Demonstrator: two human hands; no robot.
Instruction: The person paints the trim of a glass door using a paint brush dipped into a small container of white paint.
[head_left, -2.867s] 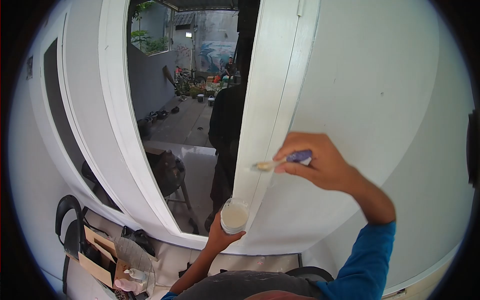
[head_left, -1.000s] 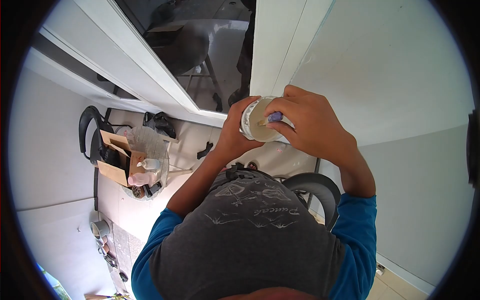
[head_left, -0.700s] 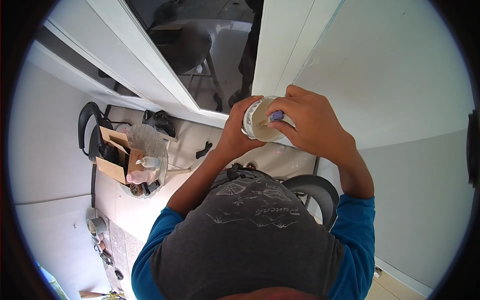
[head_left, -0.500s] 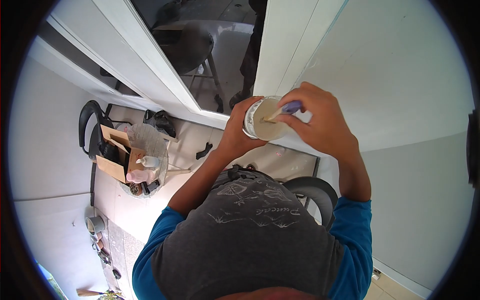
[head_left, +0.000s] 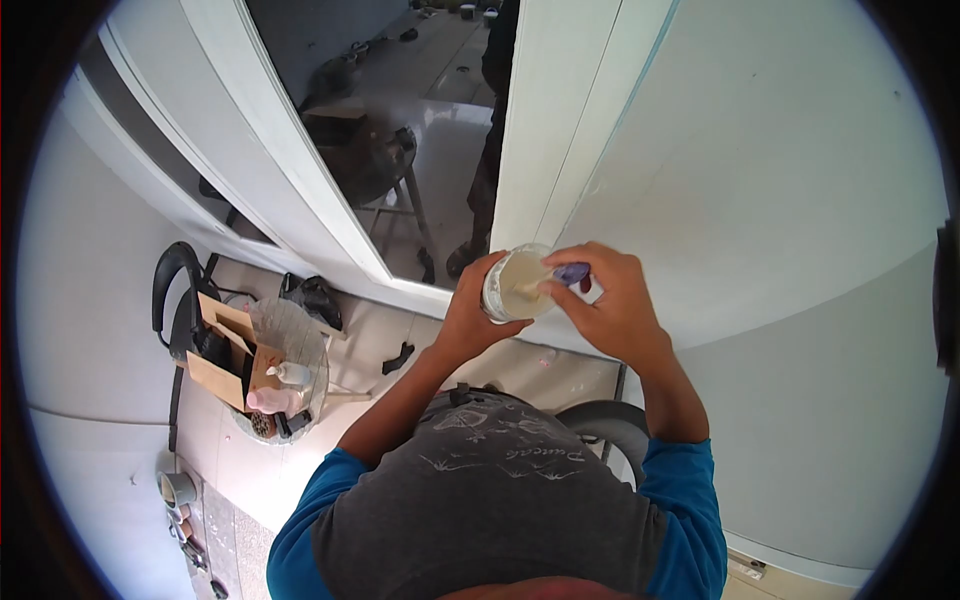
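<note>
Head view: we read cursive script on the grey shirt (head_left: 500, 470), too warped to make out. Our left hand (head_left: 468, 315) is wrapped tight around the paint cup (head_left: 512, 285) at the white door frame (head_left: 535, 130). Our right hand (head_left: 605, 305) pinches the purple-handled brush (head_left: 560, 275), its tip in the cup.

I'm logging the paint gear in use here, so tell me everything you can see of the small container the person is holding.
The container is a small round tub, pale with a darker printed band on its side, open at the top and tilted towards the camera. It holds a cream-coloured liquid. The left hand cups it from below and the side, in front of the white door frame. The brush, pinched by the right hand at its purple handle, dips its tip into the liquid. Its material cannot be told.
</note>
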